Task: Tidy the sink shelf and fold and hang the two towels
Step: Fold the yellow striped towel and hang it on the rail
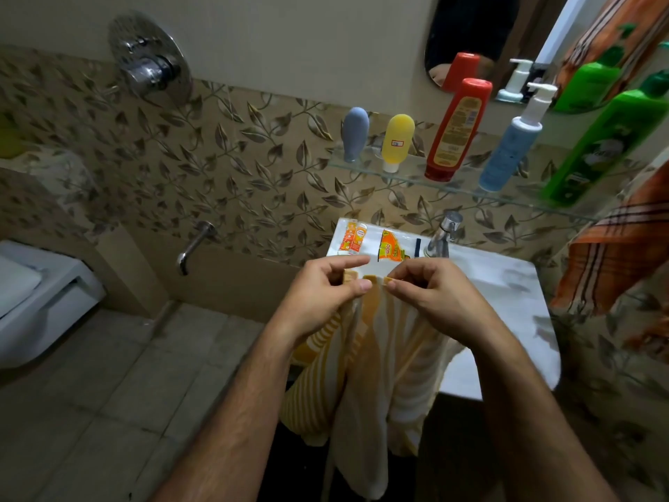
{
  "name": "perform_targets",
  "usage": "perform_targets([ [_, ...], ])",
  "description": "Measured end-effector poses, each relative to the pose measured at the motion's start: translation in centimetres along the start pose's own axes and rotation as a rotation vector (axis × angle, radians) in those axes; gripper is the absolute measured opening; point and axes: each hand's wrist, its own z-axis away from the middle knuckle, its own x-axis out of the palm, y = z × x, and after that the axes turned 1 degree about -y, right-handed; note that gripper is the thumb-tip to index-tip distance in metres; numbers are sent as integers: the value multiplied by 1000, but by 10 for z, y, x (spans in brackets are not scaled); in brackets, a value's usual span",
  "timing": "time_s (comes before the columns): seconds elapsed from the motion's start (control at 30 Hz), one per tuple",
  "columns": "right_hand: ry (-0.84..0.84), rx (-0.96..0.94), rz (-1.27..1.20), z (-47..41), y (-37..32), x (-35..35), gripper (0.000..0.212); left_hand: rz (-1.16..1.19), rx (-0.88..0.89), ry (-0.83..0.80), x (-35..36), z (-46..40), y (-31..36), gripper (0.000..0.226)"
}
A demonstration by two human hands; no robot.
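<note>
A yellow-and-white striped towel (pixel 376 360) hangs down in front of the sink, bunched at its top edge. My left hand (pixel 325 288) and my right hand (pixel 430 291) both pinch that top edge, close together. An orange plaid towel (pixel 615 255) hangs at the right edge of the view. On the glass shelf (pixel 463 190) stand a grey bottle (pixel 355 134), a yellow bottle (pixel 397 141), a red bottle (pixel 457 130), a blue pump bottle (pixel 512 146) and a green bottle (pixel 608 146).
The white sink (pixel 514 306) has a chrome tap (pixel 443 233) and orange sachets (pixel 389 246) with small tubes (pixel 353 237) on its back rim. A mirror (pixel 474 34) is above the shelf. A wall spout (pixel 193 248), shower valve (pixel 150 63) and toilet (pixel 40 295) are left.
</note>
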Motion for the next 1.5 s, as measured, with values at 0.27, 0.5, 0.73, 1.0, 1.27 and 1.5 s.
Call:
perform_targets([
  [0.27,-65,-4,-17,-2,-6,4,11,-7,-23,-60,9,0,0,9],
  [0.5,-71,88,42,6,-2,-10,20,-152,-33,188,-4,-14,-11,5],
  [0.73,-66,101,44,28,-8,-39,17,-132,-73,290,-14,-20,-16,2],
  [1.0,-35,8,47,13,-10,-24,13,-2,-12,-15,-15,-11,-16,43],
  [1.27,-125,-27,32,4,-15,-4,10,66,12,-220,5,3,2,26],
  [1.5,-108,95,46,10,-16,-4,16,-71,-69,100,-10,-6,-11,7],
])
